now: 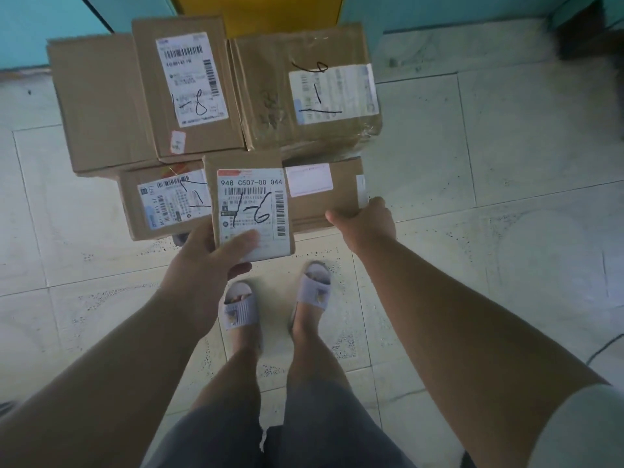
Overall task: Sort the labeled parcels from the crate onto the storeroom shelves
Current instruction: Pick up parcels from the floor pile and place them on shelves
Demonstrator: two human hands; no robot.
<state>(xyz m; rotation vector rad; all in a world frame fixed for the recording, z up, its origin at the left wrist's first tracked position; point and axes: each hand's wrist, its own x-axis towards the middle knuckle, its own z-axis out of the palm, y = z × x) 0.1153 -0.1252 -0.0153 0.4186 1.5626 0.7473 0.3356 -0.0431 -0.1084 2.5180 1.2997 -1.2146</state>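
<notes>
A stack of parcels (189, 96) is carried above the tiled floor (506, 163); the small parcel marked 1-6 (251, 206) is pinched by the left hand (206, 255); a lower box (324, 194) is gripped at its corner by the right hand (366, 224); a slide off the loosely stacked top could be caused by any tilt.

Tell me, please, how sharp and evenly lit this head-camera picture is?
Head view: dim, bluish light; the 1-6 parcel label reads sharply; the upper right corner is dark and smeared; wide-angle lens bends the floor tile lines.
</notes>
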